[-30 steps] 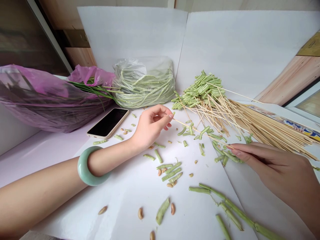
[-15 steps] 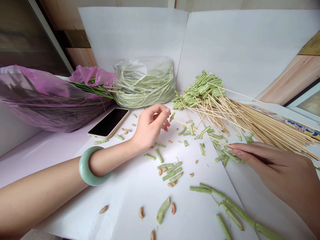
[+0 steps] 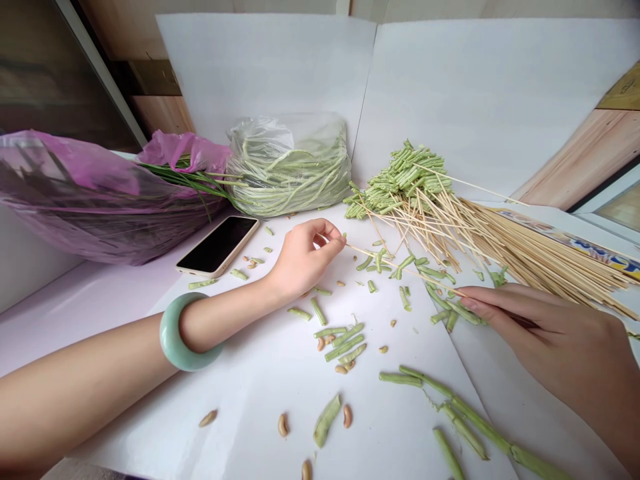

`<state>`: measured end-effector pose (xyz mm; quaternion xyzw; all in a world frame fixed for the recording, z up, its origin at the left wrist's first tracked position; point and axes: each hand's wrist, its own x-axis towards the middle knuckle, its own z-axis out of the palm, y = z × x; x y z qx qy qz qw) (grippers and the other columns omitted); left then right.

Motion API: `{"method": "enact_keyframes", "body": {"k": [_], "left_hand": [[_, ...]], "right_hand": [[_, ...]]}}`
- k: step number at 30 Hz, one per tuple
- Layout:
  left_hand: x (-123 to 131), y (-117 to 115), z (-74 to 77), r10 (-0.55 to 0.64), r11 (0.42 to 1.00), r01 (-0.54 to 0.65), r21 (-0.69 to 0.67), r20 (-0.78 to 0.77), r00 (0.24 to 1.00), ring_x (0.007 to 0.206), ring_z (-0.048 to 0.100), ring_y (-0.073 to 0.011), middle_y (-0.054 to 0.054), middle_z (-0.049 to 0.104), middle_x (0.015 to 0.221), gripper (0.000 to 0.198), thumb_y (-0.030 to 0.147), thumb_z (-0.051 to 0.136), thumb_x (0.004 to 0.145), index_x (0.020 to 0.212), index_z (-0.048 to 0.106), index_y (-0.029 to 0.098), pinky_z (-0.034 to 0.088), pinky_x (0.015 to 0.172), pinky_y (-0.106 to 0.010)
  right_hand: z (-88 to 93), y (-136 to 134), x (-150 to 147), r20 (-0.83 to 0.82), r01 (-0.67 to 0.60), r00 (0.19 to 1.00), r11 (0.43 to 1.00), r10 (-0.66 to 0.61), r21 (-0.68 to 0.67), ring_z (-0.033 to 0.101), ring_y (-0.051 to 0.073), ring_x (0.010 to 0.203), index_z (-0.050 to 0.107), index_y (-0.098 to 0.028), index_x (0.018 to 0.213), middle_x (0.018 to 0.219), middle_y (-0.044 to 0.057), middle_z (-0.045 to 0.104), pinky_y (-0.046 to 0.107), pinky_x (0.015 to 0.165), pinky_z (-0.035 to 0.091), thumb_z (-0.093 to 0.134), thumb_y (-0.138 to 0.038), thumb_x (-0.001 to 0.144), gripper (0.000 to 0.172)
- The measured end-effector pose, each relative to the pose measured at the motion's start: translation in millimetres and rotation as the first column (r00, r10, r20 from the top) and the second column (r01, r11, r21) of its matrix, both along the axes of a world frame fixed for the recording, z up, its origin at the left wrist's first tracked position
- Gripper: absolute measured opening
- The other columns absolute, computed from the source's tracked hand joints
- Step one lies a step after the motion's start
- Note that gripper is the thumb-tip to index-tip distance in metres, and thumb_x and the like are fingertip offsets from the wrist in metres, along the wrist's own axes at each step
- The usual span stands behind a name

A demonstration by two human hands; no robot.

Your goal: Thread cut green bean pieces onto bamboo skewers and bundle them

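Note:
My right hand (image 3: 545, 340) pinches a thin bamboo skewer (image 3: 400, 265) between thumb and forefinger. The skewer slants up and left towards my left hand (image 3: 313, 257). At its far tip, thumb and fingers of my left hand close on a small piece of green bean (image 3: 345, 236), mostly hidden by the fingertips. Under and around the skewer lie short cut bean pieces (image 3: 404, 299). A small row of cut pieces (image 3: 345, 347) with a few loose tan seeds (image 3: 347, 417) lies nearer me. Longer bean lengths (image 3: 475, 423) are below my right hand.
A pile of skewered bean pieces (image 3: 413, 173) and many bare skewers (image 3: 545, 247) occupy the right back. A clear bag of long beans (image 3: 295, 170), a purple bag (image 3: 100, 200) and a phone (image 3: 220, 245) stand or lie left. White boards (image 3: 270, 67) rise behind.
My left hand has turned slightly, and its thumb and fingers have closed around the bean piece at the skewer's tip. My right hand has barely moved.

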<state>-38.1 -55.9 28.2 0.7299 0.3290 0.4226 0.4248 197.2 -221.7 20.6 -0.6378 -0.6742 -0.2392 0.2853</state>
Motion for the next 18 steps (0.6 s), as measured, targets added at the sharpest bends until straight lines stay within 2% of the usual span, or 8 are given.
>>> {"method": "enact_keyframes", "body": {"k": [3,6,9,12,15,18], "left_hand": [[0,0,-0.7,0.017,1.0,-0.017,-0.003,-0.005,1.0,0.061,0.049,-0.0131,-0.002,0.06,0.067,0.012,0.025,0.062,0.075,0.066,0.061,0.016,0.039,0.055,-0.024],[0,2,-1.7,0.006,1.0,-0.006,0.021,-0.021,1.0,0.065,0.05,-0.0135,-0.002,0.059,0.07,0.01,0.022,0.059,0.076,0.067,0.058,0.016,0.039,0.06,-0.025],[1,3,-2.4,-0.043,0.997,0.043,0.063,-0.001,0.999,0.07,0.05,-0.0132,-0.001,0.056,0.072,0.009,0.018,0.055,0.078,0.07,0.055,0.016,0.039,0.068,-0.026],[1,6,-3.6,-0.102,0.991,0.098,0.091,0.046,0.994,0.073,0.049,-0.0127,0.0,0.054,0.074,0.007,0.018,0.052,0.079,0.072,0.052,0.016,0.039,0.072,-0.025],[2,9,-6.6,-0.18,0.983,0.174,0.058,0.118,0.977,0.074,0.048,-0.0127,0.0,0.053,0.075,0.007,0.021,0.053,0.08,0.075,0.052,0.016,0.039,0.074,-0.025],[2,10,-10.0,-0.235,0.971,0.241,0.003,0.218,0.947,0.075,0.05,-0.0127,0.0,0.053,0.076,0.009,0.024,0.056,0.08,0.075,0.052,0.017,0.039,0.074,-0.025]], "right_hand": [[0.9,0,-2,0.017,-0.005,1.0,1.0,0.005,0.01,0.068,0.017,0.067,0.07,-0.027,0.077,0.077,-0.005,0.073,0.028,0.055,0.052,0.047,-0.033,0.089,0.028],[0.8,-4,-3,0.027,-0.007,1.0,1.0,0.007,0.01,0.068,0.016,0.069,0.071,-0.027,0.079,0.08,-0.005,0.072,0.028,0.054,0.05,0.047,-0.033,0.09,0.027],[-2.2,-8,-2,-0.001,0.016,1.0,1.0,-0.016,0.016,0.068,0.016,0.075,0.072,-0.027,0.083,0.083,-0.004,0.072,0.027,0.057,0.05,0.048,-0.031,0.091,0.025],[-7.8,-8,-2,-0.036,0.035,0.999,0.998,-0.033,0.051,0.068,0.016,0.081,0.072,-0.03,0.086,0.087,-0.006,0.072,0.026,0.067,0.051,0.052,-0.031,0.09,0.021],[-11.3,-7,-3,-0.078,0.052,0.996,0.996,-0.046,0.079,0.067,0.014,0.085,0.071,-0.032,0.086,0.09,-0.009,0.072,0.023,0.075,0.051,0.056,-0.03,0.089,0.016],[-10.9,-6,-2,-0.149,0.071,0.987,0.995,-0.061,0.067,0.067,0.014,0.085,0.072,-0.034,0.088,0.091,-0.01,0.072,0.024,0.077,0.051,0.057,-0.034,0.087,0.014]]}}
